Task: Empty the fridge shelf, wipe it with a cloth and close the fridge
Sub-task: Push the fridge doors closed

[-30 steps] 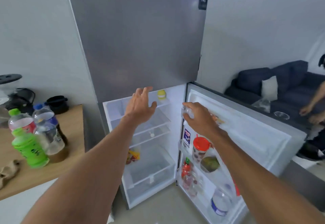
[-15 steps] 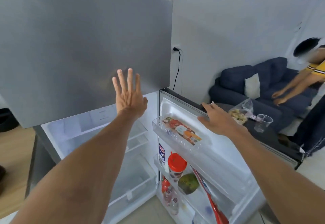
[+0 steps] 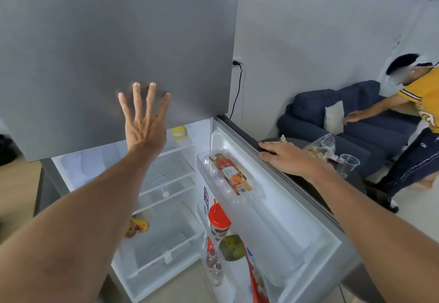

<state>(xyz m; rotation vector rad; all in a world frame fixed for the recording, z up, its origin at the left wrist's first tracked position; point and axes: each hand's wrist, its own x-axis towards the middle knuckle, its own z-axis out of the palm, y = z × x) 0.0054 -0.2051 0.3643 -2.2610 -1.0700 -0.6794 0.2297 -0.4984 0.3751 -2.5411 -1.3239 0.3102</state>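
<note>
The lower fridge door stands open to the right. My right hand lies on its top edge, fingers curled over the dark seal. My left hand is spread flat against the grey freezer door, holding nothing. Inside, the glass shelves look bare apart from a yellow jar at the back and a small white cap. A yellow and red packet lies lower down. The door racks hold an egg carton, a red-lidded cup, a green fruit and small bottles.
A person in a yellow shirt bends over a dark blue sofa at the right. Behind the fridge door stands a dark table with a plastic bag and a clear cup. A black cable runs down the wall.
My view has swung right, away from the wooden counter with bottles. My right hand left the door rack for the door's top edge. My left hand rose from the shelf onto the freezer door.
</note>
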